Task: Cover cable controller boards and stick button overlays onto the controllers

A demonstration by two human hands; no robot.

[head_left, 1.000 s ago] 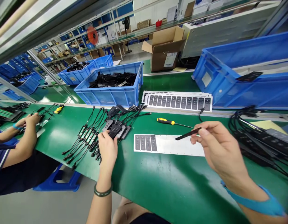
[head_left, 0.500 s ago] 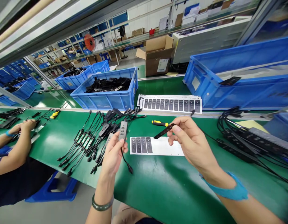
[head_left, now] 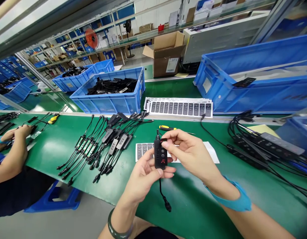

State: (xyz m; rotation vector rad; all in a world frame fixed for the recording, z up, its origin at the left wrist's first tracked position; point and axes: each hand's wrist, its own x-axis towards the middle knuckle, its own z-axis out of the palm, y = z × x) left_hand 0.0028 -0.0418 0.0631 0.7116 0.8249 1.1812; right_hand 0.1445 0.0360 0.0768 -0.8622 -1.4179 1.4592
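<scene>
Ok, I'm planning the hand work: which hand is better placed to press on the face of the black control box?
Probably the right hand: its fingertips touch the top of the control box, while the left hand cradles it from below.

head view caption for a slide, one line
Left hand holds a black cable controller as the right hand touches its top, over a label sheet on a green bench
</scene>
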